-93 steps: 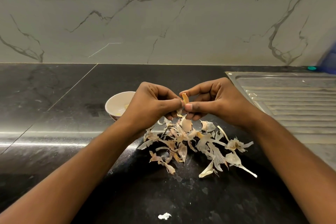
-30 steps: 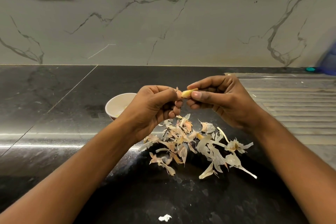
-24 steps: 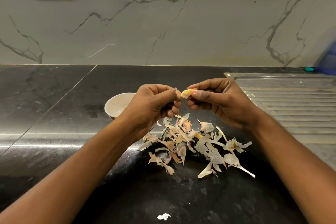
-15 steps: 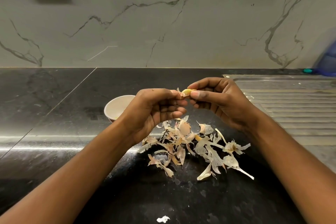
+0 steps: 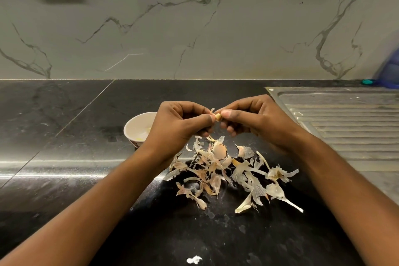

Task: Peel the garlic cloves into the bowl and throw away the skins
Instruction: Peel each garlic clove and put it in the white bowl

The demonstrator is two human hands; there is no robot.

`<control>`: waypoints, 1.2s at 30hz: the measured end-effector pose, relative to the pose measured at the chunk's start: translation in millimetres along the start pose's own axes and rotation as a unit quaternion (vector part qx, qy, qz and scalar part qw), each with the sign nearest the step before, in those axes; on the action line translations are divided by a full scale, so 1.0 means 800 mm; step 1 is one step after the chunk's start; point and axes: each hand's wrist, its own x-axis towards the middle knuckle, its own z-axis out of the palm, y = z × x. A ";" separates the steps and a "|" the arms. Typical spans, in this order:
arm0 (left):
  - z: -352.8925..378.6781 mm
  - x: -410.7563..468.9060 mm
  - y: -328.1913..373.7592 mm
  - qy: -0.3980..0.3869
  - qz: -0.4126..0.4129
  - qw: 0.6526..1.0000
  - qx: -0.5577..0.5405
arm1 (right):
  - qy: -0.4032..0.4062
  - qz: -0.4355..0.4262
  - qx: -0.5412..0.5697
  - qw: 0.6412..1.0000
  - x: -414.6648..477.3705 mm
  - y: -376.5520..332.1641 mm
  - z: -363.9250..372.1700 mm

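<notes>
While skins (image 5: pixel 218 169) lie below, left hand (image 5: pixel 179 123) and right hand (image 5: pixel 255 119) pinch one garlic clove (image 5: pixel 218 117).

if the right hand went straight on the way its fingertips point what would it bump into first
The right hand points left, so it would likely meet the left hand first, just across the garlic clove both pinch.

Our two forearms reach in from the lower corners and converge, wrists held up in the air. Our left grip (image 5: pixel 181 124) is curled, knuckles up, with thumb and forefinger tips pinching a garlic clove (image 5: pixel 218 117). Our right grip (image 5: pixel 257 119) meets it from the other side, thumb laid along the top, nipping the same clove, its other fingers tucked underneath. The fingertips of the two nearly touch.
</notes>
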 end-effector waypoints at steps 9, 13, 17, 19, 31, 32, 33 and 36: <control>0.002 -0.002 0.003 -0.011 -0.023 0.999 -0.032 | -0.002 0.009 0.036 0.999 -0.001 -0.004 0.000; 0.002 0.000 0.003 0.007 -0.047 0.996 -0.074 | 0.019 0.010 0.055 0.998 -0.001 -0.004 0.000; -0.001 0.003 0.006 0.045 -0.063 0.989 -0.126 | 0.043 0.003 0.078 0.996 -0.002 -0.006 -0.006; -0.006 0.005 0.010 0.072 -0.063 0.985 -0.146 | 0.057 -0.002 0.087 0.995 -0.003 -0.008 -0.012; -0.004 0.002 0.006 0.029 -0.042 0.998 -0.033 | 0.051 -0.016 0.053 0.997 -0.002 -0.006 -0.014; -0.005 0.001 0.006 0.023 -0.037 0.999 -0.030 | 0.049 -0.019 0.047 0.997 -0.002 -0.006 -0.014; -0.005 0.001 0.006 0.015 -0.036 0.999 -0.026 | 0.045 -0.021 0.042 0.998 -0.002 -0.006 -0.013; -0.004 0.001 0.006 -0.004 -0.038 0.999 -0.025 | 0.036 -0.023 0.032 0.999 -0.002 -0.005 -0.010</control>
